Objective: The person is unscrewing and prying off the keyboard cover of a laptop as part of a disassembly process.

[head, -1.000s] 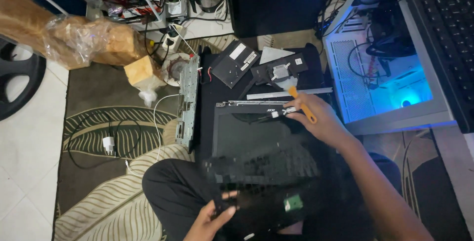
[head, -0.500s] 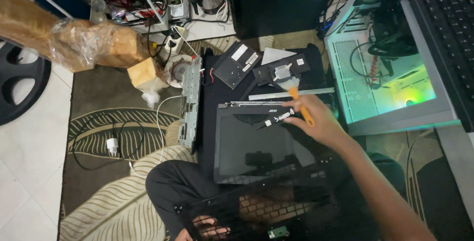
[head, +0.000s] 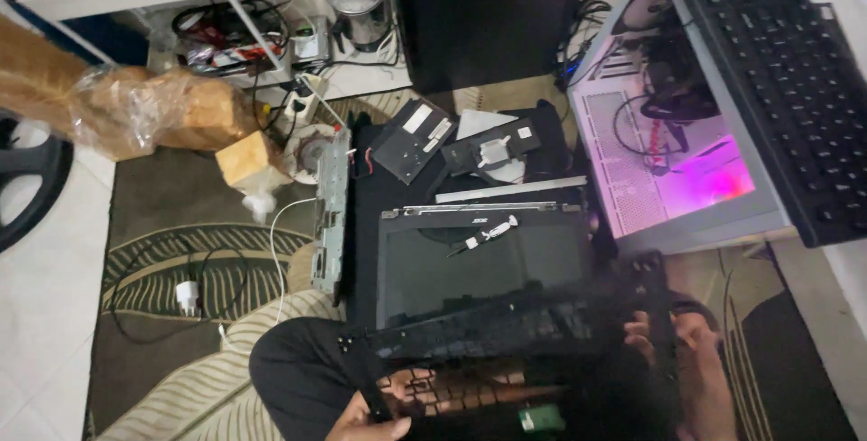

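I sit on a patterned rug with a black laptop frame point(head: 506, 328) full of key-shaped holes held over my lap. My left hand point(head: 372, 418) grips its lower left edge from below. My right hand point(head: 675, 343) holds its right side, the fingers partly hidden behind the plastic. Beyond the frame, a dark laptop screen panel point(head: 483, 269) lies flat on a black mat, with a small black and white cable piece point(head: 485, 234) resting on it.
A flat black component point(head: 414, 139), a fan-and-heatsink part point(head: 494, 152), a metal strip point(head: 510, 190) and a grey bracket point(head: 330, 211) lie past the screen. A pink-lit computer case point(head: 673, 157) and keyboard point(head: 777, 71) stand right. A white charger point(head: 188, 297) lies left.
My right hand left the screen's top edge, where it held an orange-handled tool, and came down onto the frame's right side. The frame has risen and turned wider across my lap.
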